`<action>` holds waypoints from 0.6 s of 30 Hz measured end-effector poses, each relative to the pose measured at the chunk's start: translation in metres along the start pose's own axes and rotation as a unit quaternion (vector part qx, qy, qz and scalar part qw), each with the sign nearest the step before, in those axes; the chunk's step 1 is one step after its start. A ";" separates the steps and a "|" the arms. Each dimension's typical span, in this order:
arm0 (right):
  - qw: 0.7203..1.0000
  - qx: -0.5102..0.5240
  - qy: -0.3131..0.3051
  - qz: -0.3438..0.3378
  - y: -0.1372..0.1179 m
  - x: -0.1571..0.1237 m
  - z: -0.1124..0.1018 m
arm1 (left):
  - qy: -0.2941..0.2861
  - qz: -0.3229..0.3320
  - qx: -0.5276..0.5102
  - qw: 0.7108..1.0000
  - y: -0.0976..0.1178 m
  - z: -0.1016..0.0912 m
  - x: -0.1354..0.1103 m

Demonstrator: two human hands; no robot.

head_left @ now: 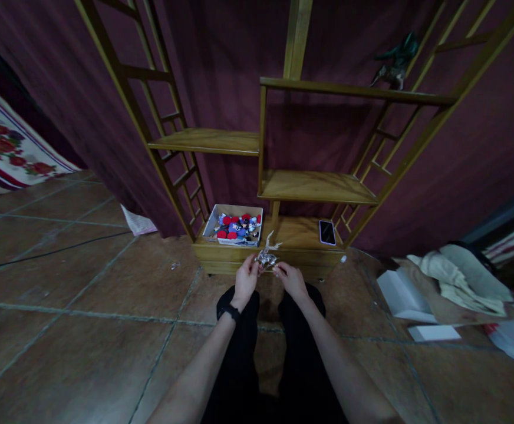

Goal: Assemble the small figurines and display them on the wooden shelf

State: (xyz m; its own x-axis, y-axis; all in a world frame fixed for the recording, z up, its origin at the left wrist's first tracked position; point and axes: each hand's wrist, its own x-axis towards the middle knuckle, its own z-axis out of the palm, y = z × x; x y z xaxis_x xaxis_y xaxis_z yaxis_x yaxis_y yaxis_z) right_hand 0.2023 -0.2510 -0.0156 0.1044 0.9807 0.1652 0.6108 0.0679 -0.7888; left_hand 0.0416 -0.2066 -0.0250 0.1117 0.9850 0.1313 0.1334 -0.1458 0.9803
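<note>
My left hand (247, 277) and my right hand (290, 278) are both closed on a small silvery figurine (267, 255) with thin pointed parts, held between them just in front of the lowest board of a wooden shelf unit (314, 187). A dark band sits on my left wrist. On that lowest board, a white box (234, 227) of red and blue small toys stands left of the figurine and a phone (326, 232) lies to the right. My dark trouser legs show below the hands.
A dark green figure (396, 62) stands on the top right shelf. White boxes (401, 292), pale cloth (458, 274) and a plastic bag lie on the tiled floor at right. A paper sheet (138, 223) lies left of the shelf; a flowered rug (5, 141) is far left.
</note>
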 end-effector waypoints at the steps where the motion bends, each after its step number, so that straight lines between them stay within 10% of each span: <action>1: 1.000 0.005 0.003 -0.001 0.000 0.000 0.000 | 0.000 -0.007 -0.001 1.000 0.001 0.000 -0.001; 18: 1.000 -0.024 0.001 -0.005 -0.004 -0.001 -0.003 | -0.017 0.046 0.160 0.986 0.003 0.002 -0.005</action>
State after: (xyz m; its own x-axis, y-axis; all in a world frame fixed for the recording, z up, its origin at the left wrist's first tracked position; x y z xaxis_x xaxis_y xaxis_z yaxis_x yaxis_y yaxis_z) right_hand 0.2017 -0.2527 -0.0110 0.0999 0.9797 0.1736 0.6490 0.0680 -0.7577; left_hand 0.0432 -0.2124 -0.0226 0.1711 0.9632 0.2074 0.4249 -0.2621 0.8665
